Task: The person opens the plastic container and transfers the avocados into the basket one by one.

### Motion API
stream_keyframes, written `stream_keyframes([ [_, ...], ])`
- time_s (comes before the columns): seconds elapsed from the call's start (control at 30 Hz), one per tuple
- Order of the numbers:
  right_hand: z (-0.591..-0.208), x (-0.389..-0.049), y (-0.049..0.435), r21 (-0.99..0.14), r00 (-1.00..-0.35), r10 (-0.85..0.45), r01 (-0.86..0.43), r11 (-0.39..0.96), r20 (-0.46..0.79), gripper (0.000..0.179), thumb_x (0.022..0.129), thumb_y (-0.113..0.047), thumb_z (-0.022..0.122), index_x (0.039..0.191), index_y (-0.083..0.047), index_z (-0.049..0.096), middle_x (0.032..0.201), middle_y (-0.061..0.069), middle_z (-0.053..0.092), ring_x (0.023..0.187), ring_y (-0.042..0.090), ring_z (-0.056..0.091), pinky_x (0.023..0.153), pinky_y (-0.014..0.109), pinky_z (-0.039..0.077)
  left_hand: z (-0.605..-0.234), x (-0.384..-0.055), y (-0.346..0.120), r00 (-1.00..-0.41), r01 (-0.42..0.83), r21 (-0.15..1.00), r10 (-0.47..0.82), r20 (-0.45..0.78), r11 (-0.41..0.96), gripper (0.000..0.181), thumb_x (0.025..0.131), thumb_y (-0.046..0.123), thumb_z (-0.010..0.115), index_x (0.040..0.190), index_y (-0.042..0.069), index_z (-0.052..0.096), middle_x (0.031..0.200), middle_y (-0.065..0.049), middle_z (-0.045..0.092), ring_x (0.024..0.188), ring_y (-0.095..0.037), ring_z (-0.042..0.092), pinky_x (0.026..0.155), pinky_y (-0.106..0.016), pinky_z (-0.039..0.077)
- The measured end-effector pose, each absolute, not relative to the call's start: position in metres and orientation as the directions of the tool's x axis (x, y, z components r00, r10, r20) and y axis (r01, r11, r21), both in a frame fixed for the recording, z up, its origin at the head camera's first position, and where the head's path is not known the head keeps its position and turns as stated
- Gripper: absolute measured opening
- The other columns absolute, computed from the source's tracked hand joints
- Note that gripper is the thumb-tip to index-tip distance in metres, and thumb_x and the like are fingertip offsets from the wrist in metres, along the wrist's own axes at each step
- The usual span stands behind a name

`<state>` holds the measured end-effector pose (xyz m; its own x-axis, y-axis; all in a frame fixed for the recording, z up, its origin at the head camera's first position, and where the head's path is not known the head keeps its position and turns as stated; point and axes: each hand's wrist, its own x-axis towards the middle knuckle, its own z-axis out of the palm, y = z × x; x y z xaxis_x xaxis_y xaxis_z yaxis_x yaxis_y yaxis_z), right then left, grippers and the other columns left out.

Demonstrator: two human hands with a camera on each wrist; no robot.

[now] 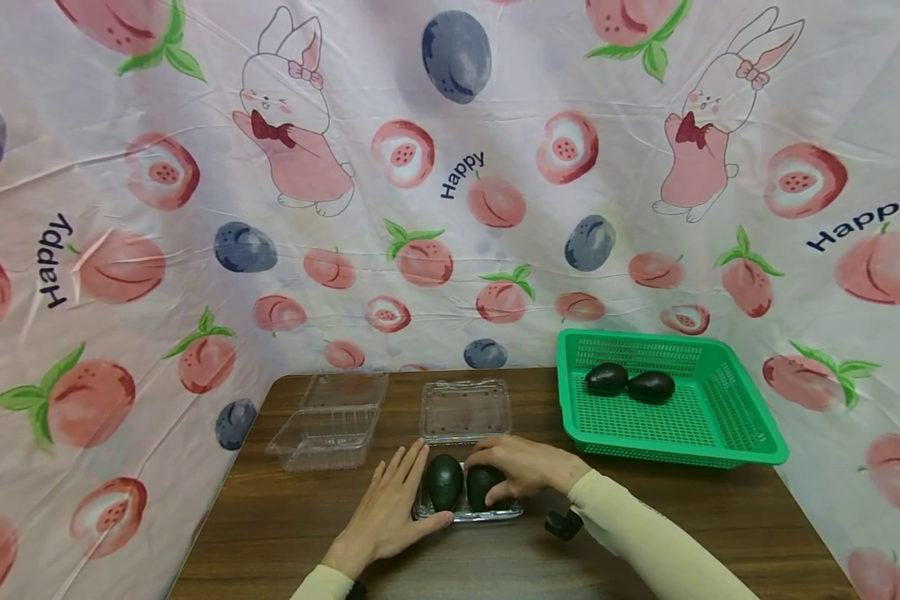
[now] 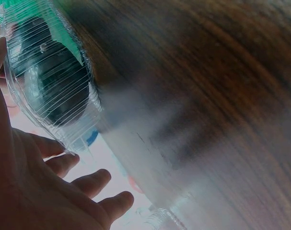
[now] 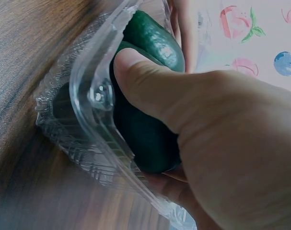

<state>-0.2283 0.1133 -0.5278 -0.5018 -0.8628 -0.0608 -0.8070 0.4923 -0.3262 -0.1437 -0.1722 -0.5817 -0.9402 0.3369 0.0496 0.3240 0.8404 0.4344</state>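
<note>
A clear plastic clamshell box (image 1: 480, 517) stands near the front of the table, its lid folded back. Inside sit two dark green avocados side by side, a left avocado (image 1: 445, 482) and a right avocado (image 1: 480, 485). My right hand (image 1: 528, 468) grips the right avocado from above, with the thumb across its near side in the right wrist view. Straight, spread fingers of my left hand (image 1: 386, 510) rest along the box's left side. Through the ribbed wall, the left wrist view shows a dark avocado (image 2: 56, 91).
A second clear clamshell box (image 1: 326, 454) stands open at the back left. At the back right, a green plastic basket (image 1: 720, 417) holds two more avocados (image 1: 651, 387). A patterned cloth (image 1: 465, 275) hangs behind the wooden table (image 1: 262, 525).
</note>
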Motion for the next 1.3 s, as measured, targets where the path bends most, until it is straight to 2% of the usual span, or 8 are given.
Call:
stream_keyframes([
  [0.37,-0.519,-0.228,0.119,-0.321,-0.493,-0.870,-0.824,0.468,-0.004,0.060,0.097,-0.038,0.091,0.149,-0.014,0.073,0.146,0.004,0.073,0.132,0.020,0.073,0.112,0.036,0.063,-0.583,-0.144,-0.173,-0.941,0.320,0.419,0.336,0.037,0.850,0.117,0.098,0.078,0.072,0.181,0.010,0.025,0.191,-0.011,0.023,0.173,-0.052,0.028,0.134,-0.081,0.027],
  [0.6,-0.517,-0.228,0.120,-0.335,-0.487,-0.873,-0.825,0.454,0.016,0.058,0.098,-0.039,0.091,0.148,-0.015,0.074,0.141,0.002,0.073,0.126,0.016,0.073,0.106,0.032,0.064,-0.581,-0.144,-0.172,-0.943,0.313,0.419,0.333,0.027,0.852,0.116,0.098,0.077,0.072,0.181,0.011,0.025,0.191,-0.011,0.023,0.173,-0.052,0.028,0.133,-0.081,0.026],
  [0.9,-0.512,-0.227,0.123,-0.356,-0.473,-0.880,-0.830,0.430,0.039,0.058,0.098,-0.040,0.089,0.148,-0.014,0.073,0.143,0.003,0.073,0.126,0.017,0.074,0.107,0.033,0.065,-0.581,-0.143,-0.172,-0.942,0.318,0.414,0.334,0.035,0.853,0.116,0.098,0.074,0.074,0.181,0.009,0.026,0.190,-0.012,0.024,0.172,-0.052,0.029,0.133,-0.081,0.027],
  [1.3,-0.502,-0.225,0.124,-0.357,-0.463,-0.883,-0.840,0.408,0.081,0.056,0.097,-0.037,0.092,0.145,-0.015,0.074,0.141,0.003,0.074,0.124,0.016,0.074,0.105,0.032,0.065,-0.580,-0.144,-0.172,-0.940,0.329,0.397,0.339,0.046,0.857,0.117,0.098,0.079,0.071,0.180,0.007,0.028,0.189,-0.014,0.026,0.173,-0.053,0.026,0.134,-0.081,0.025],
])
